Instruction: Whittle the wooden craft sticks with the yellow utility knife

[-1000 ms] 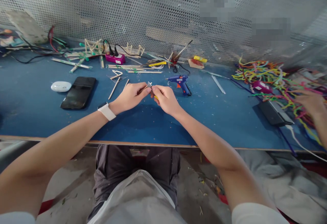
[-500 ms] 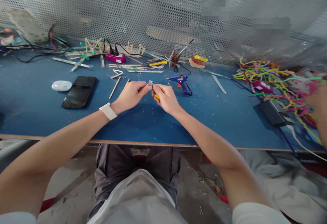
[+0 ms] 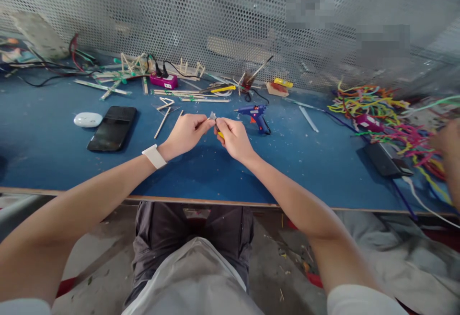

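Bringing both hands together just left of the blue glue gun (image 3: pixel 254 112), on its near side; they look raised over the desk (image 3: pixel 294 166).

Right hand (image 3: pixel 233 139): wrapped around a yellow-handled tool (image 3: pixel 220 135), grey metal tip (image 3: pixel 212 115) pointing up and away from the wearer. Grip sits close to the tip, presumably for fine control. Left hand (image 3: pixel 189 132): thumb and forefinger pinched together right at the tip, probably to steady the contact point. Whether they hold the metal or a small piece against it: cannot tell, fingers hide it.

Glue gun lies on its side, nozzle toward the left, red spot of light on its body; handle faces the wearer, probably for an easy pick-up by the right hand.

Left of the glue gun, beyond the left hand: a loose stick (image 3: pixel 162 122) and a small stick triangle (image 3: pixel 166 102), both within short reach. Farther left: phone (image 3: pixel 112 129) and a white rounded object (image 3: pixel 88 119), likely set aside from the work. Behind and left of the gun: purple power strip (image 3: pixel 164 81), two plugs in it. Right of the gun: a pale translucent strip (image 3: pixel 308 118); well beyond, tangled coloured strands (image 3: pixel 370 98), near a co-worker's blurred hand (image 3: pixel 448 145).
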`<control>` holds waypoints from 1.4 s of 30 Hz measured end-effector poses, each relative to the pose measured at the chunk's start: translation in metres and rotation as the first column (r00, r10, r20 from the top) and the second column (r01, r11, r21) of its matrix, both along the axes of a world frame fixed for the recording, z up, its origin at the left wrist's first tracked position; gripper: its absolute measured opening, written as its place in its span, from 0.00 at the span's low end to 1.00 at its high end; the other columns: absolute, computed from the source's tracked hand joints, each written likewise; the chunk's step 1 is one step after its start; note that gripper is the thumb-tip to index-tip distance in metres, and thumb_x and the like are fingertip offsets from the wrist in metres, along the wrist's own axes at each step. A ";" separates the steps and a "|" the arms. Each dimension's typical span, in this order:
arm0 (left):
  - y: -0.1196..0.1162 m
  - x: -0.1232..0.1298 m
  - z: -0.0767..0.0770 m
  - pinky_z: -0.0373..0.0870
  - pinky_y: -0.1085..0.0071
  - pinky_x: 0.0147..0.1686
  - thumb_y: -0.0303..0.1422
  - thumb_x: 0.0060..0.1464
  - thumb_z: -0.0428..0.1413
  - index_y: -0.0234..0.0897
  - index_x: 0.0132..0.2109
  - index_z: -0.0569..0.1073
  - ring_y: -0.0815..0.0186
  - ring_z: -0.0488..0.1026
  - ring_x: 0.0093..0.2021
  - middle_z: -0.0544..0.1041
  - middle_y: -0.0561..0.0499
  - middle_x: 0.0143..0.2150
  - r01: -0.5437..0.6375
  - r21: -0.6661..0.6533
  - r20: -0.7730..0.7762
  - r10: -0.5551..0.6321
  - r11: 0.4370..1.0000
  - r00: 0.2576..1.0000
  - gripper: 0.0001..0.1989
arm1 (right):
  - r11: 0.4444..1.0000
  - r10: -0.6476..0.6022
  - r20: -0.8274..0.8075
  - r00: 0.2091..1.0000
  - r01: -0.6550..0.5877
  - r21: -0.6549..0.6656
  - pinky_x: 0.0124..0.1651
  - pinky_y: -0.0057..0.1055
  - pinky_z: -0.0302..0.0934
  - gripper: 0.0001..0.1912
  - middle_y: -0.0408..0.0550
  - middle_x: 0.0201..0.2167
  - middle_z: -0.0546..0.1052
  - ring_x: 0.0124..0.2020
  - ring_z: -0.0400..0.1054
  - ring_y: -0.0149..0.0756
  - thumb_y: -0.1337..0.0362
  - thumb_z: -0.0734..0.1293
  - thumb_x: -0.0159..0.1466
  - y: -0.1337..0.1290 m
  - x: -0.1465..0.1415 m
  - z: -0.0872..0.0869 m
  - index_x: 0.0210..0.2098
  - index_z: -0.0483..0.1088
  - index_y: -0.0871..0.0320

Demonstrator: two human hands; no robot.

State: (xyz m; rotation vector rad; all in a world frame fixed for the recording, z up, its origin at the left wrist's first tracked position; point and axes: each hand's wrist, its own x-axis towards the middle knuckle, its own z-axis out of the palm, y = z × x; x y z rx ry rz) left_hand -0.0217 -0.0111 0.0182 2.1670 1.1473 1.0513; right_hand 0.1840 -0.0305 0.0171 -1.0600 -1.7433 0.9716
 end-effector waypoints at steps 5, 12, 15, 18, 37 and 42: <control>0.001 -0.003 0.002 0.53 0.66 0.30 0.41 0.74 0.57 0.41 0.30 0.63 0.67 0.59 0.26 0.62 0.57 0.22 0.027 0.030 -0.049 -0.025 0.999 0.999 0.22 | 0.999 0.013 -0.026 1.000 -0.013 -0.037 0.25 0.31 0.53 0.38 0.41 0.21 0.66 0.22 0.60 0.33 0.25 0.61 0.78 0.000 -0.001 0.000 0.32 0.68 0.52; -0.003 -0.002 0.003 0.55 0.66 0.32 0.38 0.71 0.62 0.41 0.31 0.64 0.67 0.60 0.26 0.65 0.57 0.24 0.001 0.032 -0.066 0.001 0.999 0.998 0.20 | 0.999 0.007 -0.042 0.999 -0.009 -0.048 0.23 0.31 0.52 0.38 0.41 0.22 0.66 0.22 0.60 0.32 0.25 0.62 0.77 0.002 0.000 -0.003 0.32 0.68 0.52; -0.005 0.001 0.002 0.55 0.66 0.32 0.37 0.71 0.62 0.41 0.31 0.62 0.67 0.60 0.26 0.64 0.57 0.24 -0.026 0.036 -0.064 0.028 0.999 0.998 0.22 | 0.999 0.000 -0.034 0.999 -0.002 -0.050 0.23 0.31 0.52 0.39 0.41 0.21 0.66 0.22 0.60 0.32 0.24 0.61 0.77 0.002 0.000 -0.003 0.32 0.68 0.52; -0.007 0.003 0.001 0.54 0.65 0.32 0.36 0.71 0.62 0.42 0.31 0.61 0.66 0.60 0.27 0.64 0.57 0.24 -0.043 0.036 -0.062 0.046 0.998 0.997 0.22 | 0.999 -0.005 -0.027 1.000 0.004 -0.038 0.24 0.31 0.53 0.39 0.41 0.22 0.66 0.23 0.61 0.32 0.23 0.61 0.77 0.001 0.000 -0.003 0.32 0.67 0.52; -0.008 0.007 -0.003 0.49 0.65 0.29 0.37 0.73 0.60 0.41 0.29 0.62 0.68 0.56 0.26 0.62 0.57 0.23 -0.072 -0.026 0.008 0.072 0.997 0.997 0.23 | 0.998 -0.064 -0.047 0.997 0.065 0.023 0.26 0.32 0.55 0.39 0.40 0.21 0.66 0.22 0.62 0.33 0.24 0.59 0.78 0.000 -0.005 -0.005 0.32 0.67 0.52; -0.004 0.003 -0.004 0.52 0.66 0.30 0.37 0.73 0.59 0.40 0.31 0.69 0.68 0.58 0.26 0.64 0.57 0.24 -0.059 -0.024 0.011 0.059 0.998 0.998 0.19 | 0.999 -0.047 -0.048 0.998 0.048 0.009 0.26 0.31 0.54 0.38 0.40 0.21 0.66 0.22 0.62 0.33 0.25 0.57 0.80 -0.002 -0.008 -0.004 0.34 0.67 0.52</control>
